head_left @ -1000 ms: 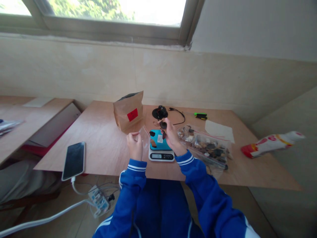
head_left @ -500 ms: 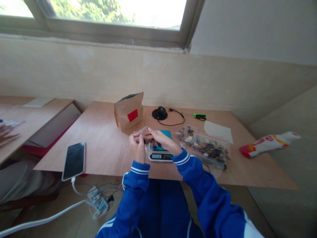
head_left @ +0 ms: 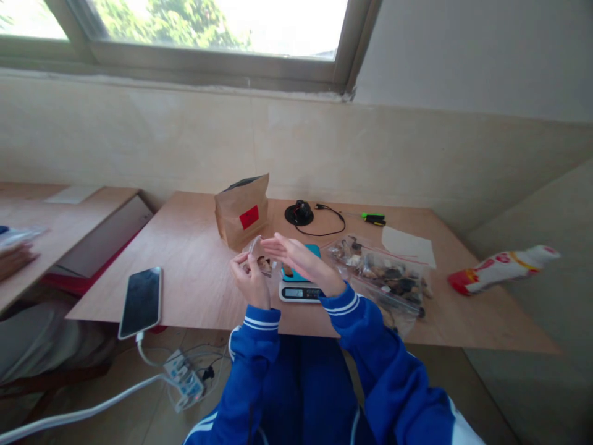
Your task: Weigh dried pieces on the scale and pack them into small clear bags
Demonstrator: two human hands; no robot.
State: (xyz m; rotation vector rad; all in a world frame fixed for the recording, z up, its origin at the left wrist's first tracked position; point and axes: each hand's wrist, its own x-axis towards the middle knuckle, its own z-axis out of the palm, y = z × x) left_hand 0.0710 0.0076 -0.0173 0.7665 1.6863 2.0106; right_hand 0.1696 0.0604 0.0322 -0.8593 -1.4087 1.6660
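My left hand (head_left: pixel 252 281) pinches a small clear plastic bag (head_left: pixel 263 262) with brown dried pieces inside, held just left of a small kitchen scale (head_left: pixel 300 292). The scale has a blue top and a lit display whose digits I cannot read surely. A brown piece (head_left: pixel 288 270) lies on its blue top, partly hidden. My right hand (head_left: pixel 301 258) is stretched out over the scale, fingers straight, tips close to the bag's upper edge; whether they touch it I cannot tell. Right of the scale lie large zip bags (head_left: pixel 384 272) of dark and brown dried pieces.
Behind my hands stands a brown paper pouch (head_left: pixel 243 213) with a red label. Further back are a black round-based device (head_left: pixel 300 213) with a cable, and screwdrivers (head_left: pixel 374 218). A phone (head_left: pixel 141 303) overhangs the front edge; a bottle (head_left: pixel 503 270) lies right. Another person's hand (head_left: pixel 18 259) is far left.
My left hand has moved slightly left with the small bag, away from the scale. My right fingers have straightened and come off the bag's contents, and more of the scale's top shows.
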